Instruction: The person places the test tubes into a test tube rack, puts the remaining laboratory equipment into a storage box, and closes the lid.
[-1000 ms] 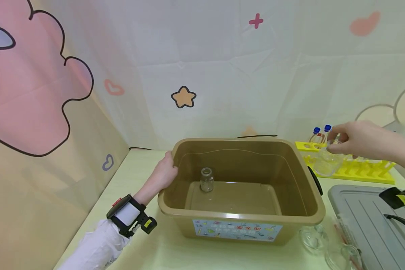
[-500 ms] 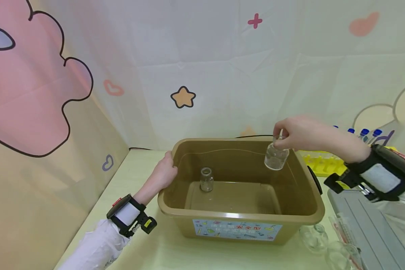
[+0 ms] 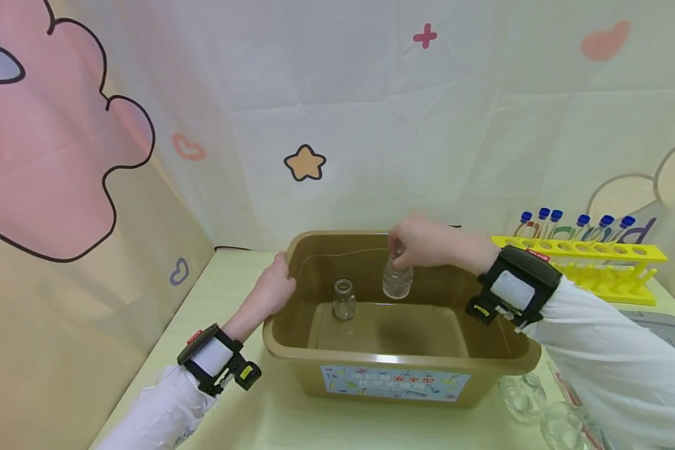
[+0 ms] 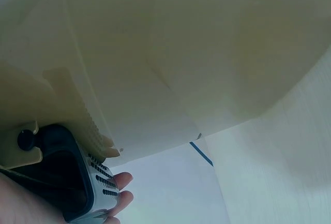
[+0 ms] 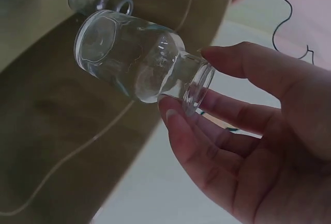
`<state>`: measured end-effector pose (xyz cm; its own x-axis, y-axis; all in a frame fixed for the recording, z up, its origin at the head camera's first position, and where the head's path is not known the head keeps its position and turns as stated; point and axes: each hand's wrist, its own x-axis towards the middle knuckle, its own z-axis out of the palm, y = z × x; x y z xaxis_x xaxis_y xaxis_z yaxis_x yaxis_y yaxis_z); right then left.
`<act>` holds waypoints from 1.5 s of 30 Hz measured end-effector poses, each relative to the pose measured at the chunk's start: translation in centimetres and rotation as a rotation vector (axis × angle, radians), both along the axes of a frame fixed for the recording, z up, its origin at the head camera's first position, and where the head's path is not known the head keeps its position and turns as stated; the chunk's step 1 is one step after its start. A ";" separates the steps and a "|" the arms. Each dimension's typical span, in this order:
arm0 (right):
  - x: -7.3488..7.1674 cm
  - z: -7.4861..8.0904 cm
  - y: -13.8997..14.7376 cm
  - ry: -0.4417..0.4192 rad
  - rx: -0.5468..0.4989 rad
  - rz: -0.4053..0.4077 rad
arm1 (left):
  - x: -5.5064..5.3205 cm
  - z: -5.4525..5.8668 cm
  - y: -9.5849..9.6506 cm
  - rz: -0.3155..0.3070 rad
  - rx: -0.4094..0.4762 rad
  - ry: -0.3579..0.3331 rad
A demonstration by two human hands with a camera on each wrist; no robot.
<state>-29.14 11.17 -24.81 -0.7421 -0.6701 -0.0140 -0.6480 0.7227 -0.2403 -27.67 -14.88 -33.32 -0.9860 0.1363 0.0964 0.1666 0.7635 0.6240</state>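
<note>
A tan plastic bin (image 3: pixel 304 357) stands on the table. My left hand (image 3: pixel 272 286) grips it at the left end; in the left wrist view the fingers (image 4: pixel 123 199) come round its dark handle (image 4: pixel 77 172). Above the bin's floor, my right hand (image 3: pixel 427 242) pinches a clear glass bottle (image 3: pixel 397 282) by the neck. The right wrist view shows the thumb and fingertips around the lip of this bottle (image 5: pixel 129 56), with no stopper in it. A smaller glass jar (image 3: pixel 344 301) stands upright on the bin floor towards the left.
A yellow test tube rack (image 3: pixel 579 248) holds several blue-capped tubes at the back right. Clear glassware (image 3: pixel 522 397) lies by the bin's front right corner. A grey lid or board (image 3: pixel 672 331) is partly hidden by the right sleeve. A patterned cloth (image 3: pixel 371 156) hangs behind.
My right hand has carried the glass bottle leftwards from beside the yellow rack, over the right rim and into the bin. The left hand, bin and small jar have stayed put.
</note>
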 end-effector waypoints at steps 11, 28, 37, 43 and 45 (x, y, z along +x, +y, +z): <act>-1.4 -3.0 -2.9 -0.077 0.043 -0.004 | 0.1 0.0 -0.1 0.003 -0.002 0.011; -2.4 -6.8 -4.6 -0.128 0.079 -0.025 | 0.0 0.1 -0.1 0.001 0.004 0.003; -3.0 -8.5 -4.8 -0.101 0.066 -0.027 | 0.0 0.1 0.0 0.000 0.001 0.000; -3.1 -9.1 -5.0 -0.107 0.046 -0.028 | 0.1 0.1 -0.1 0.005 -0.003 0.001; -3.2 -9.2 -5.0 -0.100 0.044 -0.031 | 0.1 0.1 -0.1 0.004 -0.001 0.005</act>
